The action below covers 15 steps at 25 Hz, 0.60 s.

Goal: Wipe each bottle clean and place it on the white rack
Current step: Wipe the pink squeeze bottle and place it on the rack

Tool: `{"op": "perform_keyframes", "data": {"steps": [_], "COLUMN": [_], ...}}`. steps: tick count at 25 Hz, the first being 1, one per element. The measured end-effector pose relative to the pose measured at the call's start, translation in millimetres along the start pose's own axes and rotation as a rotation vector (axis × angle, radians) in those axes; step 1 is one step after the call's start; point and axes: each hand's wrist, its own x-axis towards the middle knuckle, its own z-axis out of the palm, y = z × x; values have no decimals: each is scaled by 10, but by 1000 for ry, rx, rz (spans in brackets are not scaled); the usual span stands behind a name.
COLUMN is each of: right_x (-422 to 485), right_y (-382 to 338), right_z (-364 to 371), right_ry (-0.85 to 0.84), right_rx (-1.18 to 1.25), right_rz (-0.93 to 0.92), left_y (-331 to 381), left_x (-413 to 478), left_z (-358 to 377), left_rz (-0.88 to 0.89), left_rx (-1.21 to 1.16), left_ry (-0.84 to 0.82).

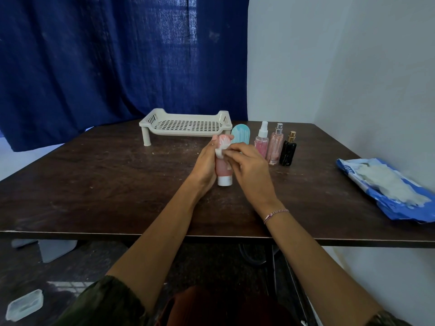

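In front of the white rack (183,133), toward its right end, a pink bottle (222,168) stood cap-down on the dark table (94,184), not yet on the rack. The left hand (206,161) gripped it from the side, fingers wrapped round its body and fingertips showing at its top. The right hand (249,168) pinched a small white wipe (220,152) and pressed it against the bottle's upper part. On that wrist sat a thin bracelet (275,214).

Just beside the rack's front right leg, a teal bottle (240,134) stood upright, partly hidden behind the right hand. To the right of the rack, three more stood upright in a close row: a clear spray bottle (261,142) with pink liquid, a pink glass bottle (275,147) with a silver top, and a black bottle (287,152) with a gold top. The rack itself held no bottles. Well to the right of the rack, at the table's edge, lay a blue pack (386,203) with white wipes on it. Behind the rack hung a blue curtain (94,55).
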Motion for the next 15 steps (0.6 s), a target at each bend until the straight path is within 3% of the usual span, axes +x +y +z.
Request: {"op": "perform_keyframes", "data": {"steps": [3,6,10,15], "right_x": [22,25,13,3], "right_y": [71,97,25,5], "right_z": [-15,-19,-19,-5], "right_ry": [58,54,28,59], "right_rx": [80,125,190,86], "right_rz": [201,280,200,144], "left_y": [2,6,-3,-4], "left_x": [-15,-23,-5,-12], "left_z": [29,33,-6,-4], "left_rz": [-32,-45,-32,-29], "left_rx": [53,64,-20,-13], "left_ry": [11,21,-5,-9]}}
